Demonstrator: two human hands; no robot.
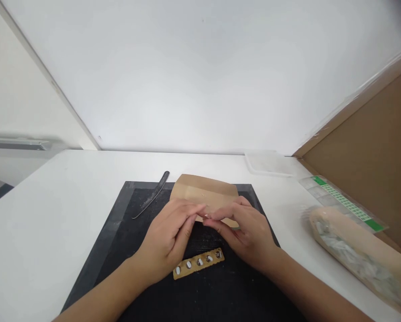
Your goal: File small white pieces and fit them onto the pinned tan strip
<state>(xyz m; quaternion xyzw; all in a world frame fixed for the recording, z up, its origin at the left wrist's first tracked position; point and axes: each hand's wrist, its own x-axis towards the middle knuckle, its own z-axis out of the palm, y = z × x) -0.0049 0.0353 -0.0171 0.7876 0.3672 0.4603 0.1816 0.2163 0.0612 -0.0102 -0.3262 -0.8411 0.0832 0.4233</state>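
Observation:
My left hand and my right hand meet fingertip to fingertip above a black mat. Both are closed in a pinch. A tiny whitish bit shows between the fingertips, too small to name. Just behind them lies a curved piece of brown card or paper, partly covered by my fingers. Below my hands, a short tan strip with a row of round holes rests on the mat. Small white pieces sit in several of its holes, and my left wrist is close to its left end.
A dark curved slim tool lies at the mat's back left. On the white table, a clear plastic lid or tray sits at the back right. Further right are a green-marked clear packet and a tan container with whitish, blurred contents.

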